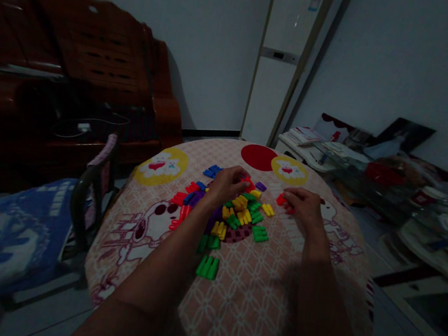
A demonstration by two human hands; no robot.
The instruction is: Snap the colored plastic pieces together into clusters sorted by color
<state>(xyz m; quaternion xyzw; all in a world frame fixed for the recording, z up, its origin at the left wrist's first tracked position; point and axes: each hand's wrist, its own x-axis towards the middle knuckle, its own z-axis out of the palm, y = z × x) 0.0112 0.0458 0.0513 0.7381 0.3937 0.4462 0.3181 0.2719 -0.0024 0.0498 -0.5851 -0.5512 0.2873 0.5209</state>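
Head view. Containers first: on the cluttered glass-topped stand [350,159] at right, a red-and-white tub [427,195] stood among papers and bags; its contents could not be made out. The coloured plastic blocks [239,203] lay loose, heaped at the middle of the round table: yellow and green toward the right and near sides, red and blue toward the left. One green block [207,267] lay apart at the near side, and a yellow block [268,210] lay just right of the heap.

Hands: both forearms reached in from the near edge. The left hand [225,186] was over the far part of the heap, palm down, fingers bent toward the right, at a red block [250,184]; whether it gripped that block could not be told. The right hand [305,206] was right of the heap, above the cloth, thumb and fingers pinching a red piece [280,199] at their tips.

Surface and room: a pinkish patterned tablecloth [229,308] with cartoon figures covered the table. At left stood a chair bearing a blue-and-white cloth [26,235]; beyond it, a dark wooden settee [106,57] with a white cable on its seat. A tall white unit [286,21] stood at the far side. Lighting was dim.
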